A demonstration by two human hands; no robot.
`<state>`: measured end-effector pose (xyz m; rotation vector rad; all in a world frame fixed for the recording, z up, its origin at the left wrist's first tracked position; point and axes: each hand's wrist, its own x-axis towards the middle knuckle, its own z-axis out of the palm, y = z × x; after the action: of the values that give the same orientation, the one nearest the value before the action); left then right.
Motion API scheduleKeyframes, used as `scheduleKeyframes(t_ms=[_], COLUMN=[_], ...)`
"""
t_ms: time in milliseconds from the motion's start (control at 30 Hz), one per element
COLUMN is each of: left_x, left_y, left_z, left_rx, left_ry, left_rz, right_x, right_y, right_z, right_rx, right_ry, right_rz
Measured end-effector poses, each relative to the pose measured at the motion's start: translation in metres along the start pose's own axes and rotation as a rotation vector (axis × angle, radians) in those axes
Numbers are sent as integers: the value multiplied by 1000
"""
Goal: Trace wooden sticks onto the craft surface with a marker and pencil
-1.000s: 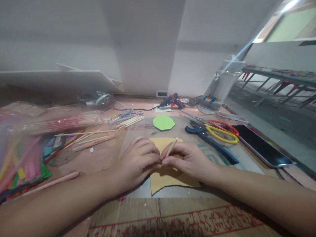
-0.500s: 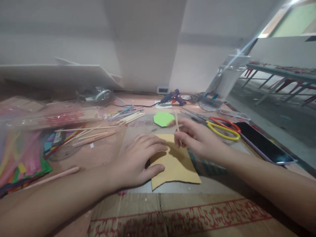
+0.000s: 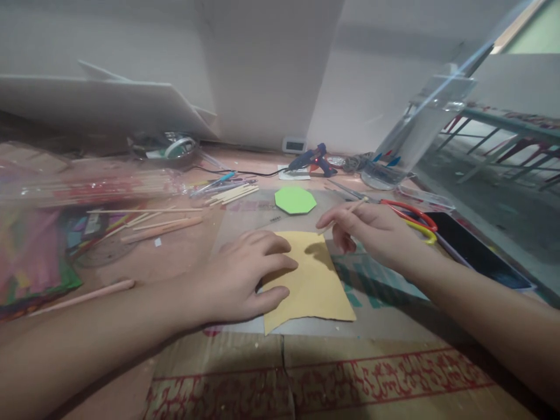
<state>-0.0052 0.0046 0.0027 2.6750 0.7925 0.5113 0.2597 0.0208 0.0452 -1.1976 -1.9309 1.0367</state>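
A yellow sheet (image 3: 312, 291) with an uneven front edge lies before me on a grey mat. My left hand (image 3: 249, 274) rests on its left side, fingers spread. Above the sheet's far right corner, my right hand (image 3: 356, 224) pinches a thin wooden stick (image 3: 359, 204) between thumb and fingers. The stick now tilts up to the right. Just beyond the sheet lies a light green octagon (image 3: 295, 200). Scissors with red and yellow handles (image 3: 415, 216) are partly hidden behind my right hand.
A blue glue gun (image 3: 308, 158) with a lit red light stands at the back. Loose wooden sticks (image 3: 234, 195) lie left of the octagon. A phone (image 3: 475, 248) and a clear container (image 3: 406, 134) are on the right. Plastic-wrapped sticks (image 3: 96, 186) fill the left.
My right hand has moved right, away from the sheet's middle, and the stick has turned from nearly upright to slanted. My left hand stays on the sheet. The view has shifted slightly.
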Motion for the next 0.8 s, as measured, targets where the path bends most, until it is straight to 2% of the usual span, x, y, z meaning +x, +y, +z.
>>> scheduleKeyframes(t_ms=[67,200,367,533,600,700,800], left_x=[0,2,3,2,2,2,1], left_y=[1,2,2,1,1,0,0], left_z=[-1,-3,-2,-1,-1,-1,-1], left_rx=[-2,2,55,80,85,95,90], left_ry=[-2,-20,-64,-108,-114,-101,-104], left_rz=[14,31,41,33,28,29,44], right_x=[0,1,-3,-9,-8,-4,-2], right_y=[3,9,10,7,9,12,14], right_z=[1,13,24,23,21,19,18], right_rx=[-132,-313,-480,-519,-563,-624,-531], right_ry=[-14,-138,-82,-274,-254,-129,-239], right_rz=[-41,-136,-200,-347,-342,-286,-308])
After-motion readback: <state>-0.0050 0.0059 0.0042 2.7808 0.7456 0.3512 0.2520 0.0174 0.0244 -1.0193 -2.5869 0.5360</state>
